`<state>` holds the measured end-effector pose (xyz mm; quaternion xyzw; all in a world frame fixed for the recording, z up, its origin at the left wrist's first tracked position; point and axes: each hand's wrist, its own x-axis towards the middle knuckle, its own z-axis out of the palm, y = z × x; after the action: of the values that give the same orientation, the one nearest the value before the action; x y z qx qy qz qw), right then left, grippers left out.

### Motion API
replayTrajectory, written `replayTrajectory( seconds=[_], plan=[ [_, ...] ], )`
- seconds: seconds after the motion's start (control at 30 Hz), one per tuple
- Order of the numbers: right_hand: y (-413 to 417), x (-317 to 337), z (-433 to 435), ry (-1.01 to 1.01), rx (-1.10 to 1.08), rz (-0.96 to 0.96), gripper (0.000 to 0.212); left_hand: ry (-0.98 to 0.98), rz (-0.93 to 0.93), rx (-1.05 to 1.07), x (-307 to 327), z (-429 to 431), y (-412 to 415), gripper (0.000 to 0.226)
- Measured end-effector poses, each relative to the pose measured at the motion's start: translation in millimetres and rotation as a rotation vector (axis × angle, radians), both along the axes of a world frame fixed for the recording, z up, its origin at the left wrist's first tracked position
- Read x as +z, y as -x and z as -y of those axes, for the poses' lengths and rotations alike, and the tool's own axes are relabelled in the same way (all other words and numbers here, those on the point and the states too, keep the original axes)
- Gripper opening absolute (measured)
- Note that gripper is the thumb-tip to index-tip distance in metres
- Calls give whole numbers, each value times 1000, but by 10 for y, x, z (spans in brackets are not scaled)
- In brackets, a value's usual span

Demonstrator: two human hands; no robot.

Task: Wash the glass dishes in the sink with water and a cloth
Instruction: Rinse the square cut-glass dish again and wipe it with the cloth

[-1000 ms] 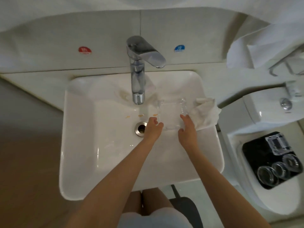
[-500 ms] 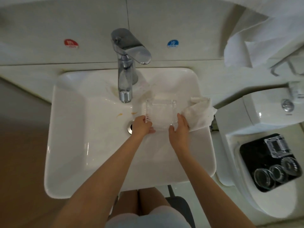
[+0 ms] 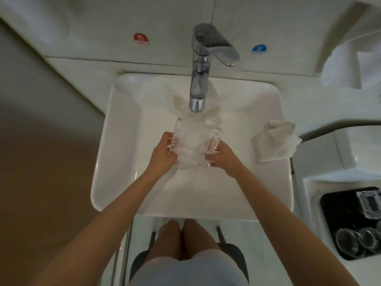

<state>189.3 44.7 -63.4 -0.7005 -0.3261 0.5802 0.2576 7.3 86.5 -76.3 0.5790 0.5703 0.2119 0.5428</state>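
Both hands are wrapped round the one square glass dish point(image 3: 193, 145): the left hand point(image 3: 162, 155) grips its left edge and the right hand point(image 3: 223, 159) its right, fingers curled under, holding it up in the middle of the sink point(image 3: 103, 162) right beneath the tap point(image 3: 201, 79). A moment ago the dish sat lower, by the drain, with the right hand at the cloth point(image 3: 274, 143); now the cloth lies let go on the sink's right rim and water point(image 3: 194, 114) is breaking over the glass. I'd say this dish has gone from wiping to rinsing. By my count: one dish in hand, one cloth, one tap. Beyond the right edge a black tray point(image 3: 329, 223) carries one more square dish point(image 3: 369, 205) and two round glasses point(image 3: 348, 241) that I can see, the frame cutting it short.
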Motion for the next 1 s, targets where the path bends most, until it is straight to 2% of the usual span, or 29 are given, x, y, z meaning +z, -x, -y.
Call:
replayTrajectory(
  seconds=[0.1, 0.2, 0.27, 0.37, 0.73, 0.87, 0.93, 1.0],
  plan=[
    [172, -104, 20, -137, 40, 195, 41, -198, -126, -54, -14, 48, 145, 37],
    [264, -101, 30, -246, 18, 319, 25, -341, -102, -77, -38, 80, 230, 40],
    [276, -109, -2, -321, -3, 326, 21, -395, -62, -95, -38, 59, 242, 43],
    [236, -180, -87, -444, 12, 384, 27, -458, -57, -122, -64, -57, 222, 40],
    [-135, -491, -236, -834, 62, 579, 36, -754, 11, -247, -367, -315, 3, 55],
    [-199, -437, -238, -906, 78, 609, 23, -816, 65, -191, -322, -280, -41, 48],
    [-215, -369, -234, -925, 105, 627, 7, -843, 107, -162, -253, -242, -70, 49],
    [-208, -291, -231, -985, 113, 645, 14, -845, 141, -126, -220, -216, -91, 50]
  ],
)
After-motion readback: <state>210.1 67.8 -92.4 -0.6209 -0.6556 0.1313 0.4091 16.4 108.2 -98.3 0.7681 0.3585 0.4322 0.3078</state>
